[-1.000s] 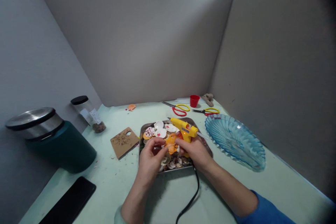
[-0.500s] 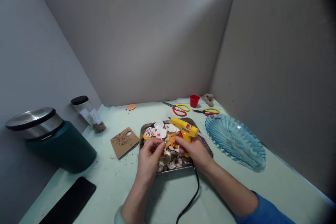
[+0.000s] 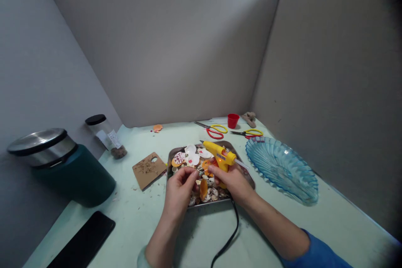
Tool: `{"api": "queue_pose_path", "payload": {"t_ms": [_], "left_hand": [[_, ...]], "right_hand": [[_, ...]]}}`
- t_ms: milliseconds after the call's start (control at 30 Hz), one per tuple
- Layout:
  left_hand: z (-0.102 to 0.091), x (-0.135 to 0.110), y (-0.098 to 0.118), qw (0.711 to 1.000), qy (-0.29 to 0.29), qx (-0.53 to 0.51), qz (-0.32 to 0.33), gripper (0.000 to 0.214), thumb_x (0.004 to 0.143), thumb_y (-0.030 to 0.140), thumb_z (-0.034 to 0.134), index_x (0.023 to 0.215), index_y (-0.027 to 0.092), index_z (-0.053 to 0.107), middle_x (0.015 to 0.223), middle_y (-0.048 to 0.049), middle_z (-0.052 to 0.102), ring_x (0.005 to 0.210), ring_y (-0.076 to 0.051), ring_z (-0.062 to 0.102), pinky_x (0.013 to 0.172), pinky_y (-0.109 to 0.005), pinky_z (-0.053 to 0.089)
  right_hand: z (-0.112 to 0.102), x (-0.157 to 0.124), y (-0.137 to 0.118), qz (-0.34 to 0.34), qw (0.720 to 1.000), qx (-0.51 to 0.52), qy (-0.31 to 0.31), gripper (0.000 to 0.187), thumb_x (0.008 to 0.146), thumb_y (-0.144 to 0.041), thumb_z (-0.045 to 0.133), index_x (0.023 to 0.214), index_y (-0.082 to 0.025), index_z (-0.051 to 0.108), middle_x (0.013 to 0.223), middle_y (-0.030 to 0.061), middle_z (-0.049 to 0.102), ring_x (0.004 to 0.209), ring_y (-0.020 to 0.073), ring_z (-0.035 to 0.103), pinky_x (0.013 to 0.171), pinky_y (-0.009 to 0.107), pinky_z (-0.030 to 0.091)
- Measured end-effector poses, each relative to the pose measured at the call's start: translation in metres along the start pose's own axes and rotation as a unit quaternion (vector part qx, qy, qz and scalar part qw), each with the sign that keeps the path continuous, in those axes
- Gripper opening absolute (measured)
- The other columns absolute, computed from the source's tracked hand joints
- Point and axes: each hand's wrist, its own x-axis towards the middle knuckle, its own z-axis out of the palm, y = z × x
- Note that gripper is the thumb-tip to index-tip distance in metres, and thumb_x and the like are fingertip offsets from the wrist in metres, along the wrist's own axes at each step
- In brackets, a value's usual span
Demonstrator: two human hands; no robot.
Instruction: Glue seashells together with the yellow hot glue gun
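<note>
A metal tray (image 3: 248, 178) filled with several shells and orange and white pieces sits in the middle of the table. My right hand (image 3: 230, 182) grips a yellow glue gun (image 3: 219, 153) over the tray, its nozzle pointing left and its black cord (image 3: 228, 238) trailing toward me. My left hand (image 3: 179, 188) hovers over the tray's left half with its fingertips pinched together on something too small to make out. An orange piece (image 3: 204, 188) lies among the shells between my hands.
A blue glass dish (image 3: 281, 169) stands right of the tray. Two pairs of scissors (image 3: 215, 130) and a red cup (image 3: 233, 120) lie behind. A cardboard piece (image 3: 148, 170), a jar (image 3: 106, 136), a teal bin (image 3: 63, 171) and a black phone (image 3: 83, 240) are on the left.
The orange piece that both hands held together has dropped onto the shells between them. My left fingers have drawn back into a pinch. The glue gun has barely moved.
</note>
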Motion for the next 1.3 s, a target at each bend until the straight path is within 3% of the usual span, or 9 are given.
{"api": "queue_pose_path", "payload": {"t_ms": [133, 233, 533, 667, 833, 933, 1100, 1200, 1300], "left_hand": [[0.001, 0.001, -0.001, 1.000, -0.010, 0.008, -0.009, 0.033, 0.063, 0.045, 0.079, 0.073, 0.016, 0.067, 0.059, 0.0017, 0.061, 0.049, -0.010, 0.052, 0.050, -0.021, 0.041], [0.000, 0.003, -0.007, 1.000, -0.006, 0.021, 0.020, 0.028, 0.061, 0.038, 0.080, 0.074, 0.017, 0.068, 0.068, -0.0010, 0.066, 0.059, -0.013, 0.057, 0.058, -0.023, 0.045], [-0.003, 0.004, -0.015, 0.989, -0.007, 0.129, 0.078, 0.015, 0.075, 0.033, 0.068, 0.073, 0.018, 0.067, 0.070, -0.0023, 0.066, 0.065, -0.017, 0.057, 0.062, -0.025, 0.043], [-0.001, -0.001, -0.011, 0.966, -0.044, 0.233, 0.103, 0.021, 0.077, 0.034, 0.067, 0.091, 0.018, 0.070, 0.077, -0.0046, 0.068, 0.064, -0.018, 0.058, 0.062, -0.028, 0.044], [0.001, -0.003, -0.016, 0.922, -0.069, 0.338, 0.178, 0.036, 0.072, 0.013, 0.062, 0.107, 0.019, 0.070, 0.100, -0.0111, 0.068, 0.074, -0.022, 0.062, 0.069, -0.033, 0.046], [0.000, -0.003, -0.020, 0.912, -0.072, 0.358, 0.188, 0.040, 0.073, 0.007, 0.055, 0.109, 0.017, 0.068, 0.099, -0.0120, 0.067, 0.082, -0.025, 0.064, 0.075, -0.037, 0.048], [-0.001, 0.002, -0.022, 0.933, 0.023, 0.306, 0.190, 0.037, 0.072, 0.006, 0.053, 0.105, 0.016, 0.068, 0.104, -0.0118, 0.064, 0.092, -0.024, 0.063, 0.082, -0.039, 0.050], [-0.002, 0.005, -0.022, 0.974, 0.062, 0.192, 0.106, 0.028, 0.071, 0.016, 0.061, 0.098, 0.016, 0.067, 0.095, -0.0093, 0.064, 0.076, -0.020, 0.063, 0.067, -0.034, 0.054], [-0.001, 0.006, -0.017, 0.998, 0.041, 0.053, -0.001, 0.024, 0.070, 0.028, 0.068, 0.090, 0.017, 0.060, 0.077, -0.0031, 0.064, 0.058, -0.015, 0.060, 0.053, -0.029, 0.053]], "right_hand": [[0.001, -0.001, -0.003, 0.003, 1.000, -0.003, 0.015, 0.030, 0.071, -0.037, 0.071, 0.093, -0.019, 0.063, 0.061, -0.0047, 0.056, 0.048, 0.0122, 0.048, 0.050, 0.026, 0.041], [0.002, -0.002, -0.006, 0.008, 0.999, -0.016, 0.038, 0.026, 0.071, -0.035, 0.069, 0.091, -0.019, 0.062, 0.057, -0.0055, 0.055, 0.047, 0.0124, 0.048, 0.050, 0.026, 0.041], [0.002, -0.002, -0.007, 0.007, 0.999, -0.015, 0.033, 0.024, 0.073, -0.033, 0.067, 0.090, -0.018, 0.060, 0.056, -0.0067, 0.054, 0.047, 0.0114, 0.046, 0.051, 0.025, 0.038], [0.003, -0.003, -0.010, 0.007, 0.999, -0.029, 0.033, 0.022, 0.073, -0.033, 0.066, 0.088, -0.018, 0.061, 0.053, -0.0069, 0.053, 0.048, 0.0119, 0.047, 0.051, 0.025, 0.039], [0.004, -0.002, -0.008, 0.012, 1.000, -0.012, 0.026, 0.023, 0.072, -0.032, 0.066, 0.089, -0.017, 0.061, 0.054, -0.0069, 0.053, 0.047, 0.0108, 0.045, 0.049, 0.024, 0.037], [0.004, -0.002, -0.006, 0.013, 0.999, -0.013, 0.029, 0.022, 0.072, -0.032, 0.066, 0.087, -0.017, 0.061, 0.052, -0.0071, 0.053, 0.046, 0.0106, 0.045, 0.049, 0.024, 0.037], [0.002, 0.000, -0.004, 0.014, 0.999, -0.015, 0.031, 0.023, 0.071, -0.033, 0.067, 0.088, -0.018, 0.062, 0.055, -0.0065, 0.055, 0.047, 0.0106, 0.046, 0.050, 0.024, 0.039], [0.001, 0.002, 0.000, 0.008, 0.999, -0.025, 0.023, 0.023, 0.072, -0.033, 0.068, 0.089, -0.018, 0.063, 0.056, -0.0057, 0.055, 0.048, 0.0113, 0.048, 0.051, 0.025, 0.040], [-0.001, 0.004, 0.005, 0.006, 1.000, -0.026, 0.003, 0.025, 0.072, -0.034, 0.069, 0.091, -0.019, 0.062, 0.062, -0.0041, 0.058, 0.050, 0.0119, 0.049, 0.052, 0.026, 0.042]]}}
